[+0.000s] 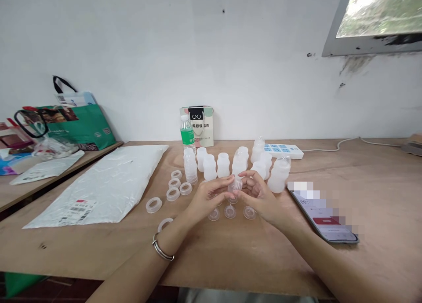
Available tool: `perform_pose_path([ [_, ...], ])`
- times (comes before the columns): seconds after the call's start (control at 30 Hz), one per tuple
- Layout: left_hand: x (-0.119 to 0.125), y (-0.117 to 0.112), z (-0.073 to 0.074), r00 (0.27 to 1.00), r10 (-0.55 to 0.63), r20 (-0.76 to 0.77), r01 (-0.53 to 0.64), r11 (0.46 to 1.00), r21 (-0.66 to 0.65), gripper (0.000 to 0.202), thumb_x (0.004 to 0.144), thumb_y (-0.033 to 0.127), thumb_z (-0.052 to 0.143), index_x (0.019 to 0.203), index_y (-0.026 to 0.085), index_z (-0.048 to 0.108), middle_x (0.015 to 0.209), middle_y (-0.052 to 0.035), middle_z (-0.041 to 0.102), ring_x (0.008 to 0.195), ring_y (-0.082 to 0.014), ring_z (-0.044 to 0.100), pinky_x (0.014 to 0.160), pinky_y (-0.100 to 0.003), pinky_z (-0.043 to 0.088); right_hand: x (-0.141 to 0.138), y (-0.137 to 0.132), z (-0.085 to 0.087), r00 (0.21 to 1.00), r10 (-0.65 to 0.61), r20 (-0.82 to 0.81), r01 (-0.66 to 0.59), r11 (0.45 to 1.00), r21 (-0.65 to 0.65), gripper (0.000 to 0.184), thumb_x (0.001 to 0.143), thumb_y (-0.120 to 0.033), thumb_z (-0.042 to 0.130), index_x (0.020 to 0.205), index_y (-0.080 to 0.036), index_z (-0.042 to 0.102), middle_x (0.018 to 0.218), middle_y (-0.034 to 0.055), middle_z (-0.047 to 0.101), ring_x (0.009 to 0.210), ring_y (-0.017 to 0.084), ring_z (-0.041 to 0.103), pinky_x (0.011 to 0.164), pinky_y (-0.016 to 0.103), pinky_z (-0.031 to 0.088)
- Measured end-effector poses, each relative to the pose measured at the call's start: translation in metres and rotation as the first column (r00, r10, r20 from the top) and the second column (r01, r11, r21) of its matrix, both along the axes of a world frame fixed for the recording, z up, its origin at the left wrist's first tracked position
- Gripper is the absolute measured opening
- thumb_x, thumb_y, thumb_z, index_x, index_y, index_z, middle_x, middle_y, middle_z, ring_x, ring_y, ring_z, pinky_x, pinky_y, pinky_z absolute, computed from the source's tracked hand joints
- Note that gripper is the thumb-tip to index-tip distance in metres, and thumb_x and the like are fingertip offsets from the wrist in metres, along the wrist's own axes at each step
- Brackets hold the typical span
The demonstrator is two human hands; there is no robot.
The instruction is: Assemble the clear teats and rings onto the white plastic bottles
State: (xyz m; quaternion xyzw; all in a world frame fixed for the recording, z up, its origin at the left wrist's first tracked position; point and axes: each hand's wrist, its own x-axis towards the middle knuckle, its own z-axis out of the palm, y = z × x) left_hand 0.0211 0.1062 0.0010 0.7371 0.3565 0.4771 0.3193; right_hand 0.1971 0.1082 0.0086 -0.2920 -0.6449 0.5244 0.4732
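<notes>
Over the middle of the wooden table, my left hand (pixel 212 194) and my right hand (pixel 259 195) meet around a small clear plastic piece with ridges (pixel 235 185). The fingertips and thumbs of both hands pinch it from either side, hiding part of it. Just below lie several clear round nipple-like pieces (pixel 230 211), some half covered by my hands. Frosted plastic bottles with a narrowed waist (pixel 223 164) stand behind my hands. Left of them are translucent rings (pixel 153 205), one partly hidden by my left wrist.
A white mailing bag (pixel 108 184) covers much of the table's left side. A phone (pixel 325 217) lies to the right. Behind stand a green-labelled water bottle (pixel 187 133), a small paper bag (pixel 206 138) and a white power strip (pixel 285 151). A green bag (pixel 82 129) sits far left.
</notes>
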Motion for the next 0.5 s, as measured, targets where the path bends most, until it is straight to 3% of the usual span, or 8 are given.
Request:
perform_pose_path([
  [0.07, -0.0005, 0.0006, 0.0012, 1.0, -0.004, -0.022, 0.005, 1.0, 0.028, 0.03, 0.081, 0.021, 0.059, 0.111, 0.023, 0.065, 0.122, -0.0048, 0.062, 0.113, -0.022, 0.059, 0.095, -0.038, 0.051, 0.0006, 0.0021, -0.001, 0.998, 0.011, -0.055, -0.012, 0.999, -0.033, 0.035, 0.074, -0.035, 0.066, 0.097, -0.027, 0.042, 0.078, -0.0033, 0.062, 0.075, 0.014, 0.061, 0.07, 0.03, 0.049],
  [0.17, 0.0, 0.0024, 0.0007, 0.997, 0.08, 0.008, -0.081, 0.989, 0.125, 0.021, 0.082, 0.016, 0.057, 0.098, 0.02, 0.069, 0.11, -0.0051, 0.069, 0.103, -0.0198, 0.065, 0.09, -0.034, 0.054, 0.0008, 0.0036, -0.0027, 0.995, 0.031, -0.098, -0.036, 0.998, -0.055, 0.038, 0.072, -0.035, 0.068, 0.099, -0.027, 0.043, 0.08, -0.0025, 0.064, 0.078, 0.014, 0.062, 0.071, 0.03, 0.049],
  [0.33, 0.0012, 0.0018, -0.0007, 0.991, 0.131, 0.026, -0.133, 0.965, 0.226, 0.017, 0.08, 0.011, 0.056, 0.086, 0.018, 0.07, 0.099, -0.0059, 0.073, 0.092, -0.0189, 0.069, 0.081, -0.032, 0.057, -0.0007, 0.0007, -0.0017, 0.995, -0.099, -0.001, 0.099, 0.995, -0.031, 0.036, 0.071, -0.032, 0.07, 0.102, -0.028, 0.052, 0.086, -0.001, 0.061, 0.083, 0.015, 0.06, 0.074, 0.031, 0.05],
  [0.43, 0.0013, -0.0001, 0.0005, 0.993, 0.121, 0.001, -0.117, 0.954, 0.276, 0.02, 0.081, 0.009, 0.053, 0.086, 0.018, 0.069, 0.098, -0.0061, 0.073, 0.092, -0.0179, 0.068, 0.08, -0.032, 0.057, -0.0013, -0.0009, 0.0015, 0.999, -0.021, 0.044, 0.023, 0.998, -0.052, 0.035, 0.073, -0.035, 0.066, 0.107, -0.028, 0.056, 0.103, 0.0025, 0.062, 0.094, 0.017, 0.06, 0.078, 0.033, 0.051],
  [0.5, 0.0013, -0.0009, 0.0012, 0.989, 0.146, -0.02, -0.131, 0.935, 0.33, 0.019, 0.082, 0.009, 0.053, 0.086, 0.019, 0.069, 0.099, -0.0065, 0.07, 0.09, -0.0166, 0.067, 0.076, -0.03, 0.056, -0.0017, -0.0008, 0.0028, 1.0, 0.02, 0.008, -0.02, 0.998, -0.062, 0.034, 0.073, -0.037, 0.066, 0.105, -0.027, 0.057, 0.101, 0.0027, 0.065, 0.093, 0.018, 0.062, 0.076, 0.034, 0.052],
])
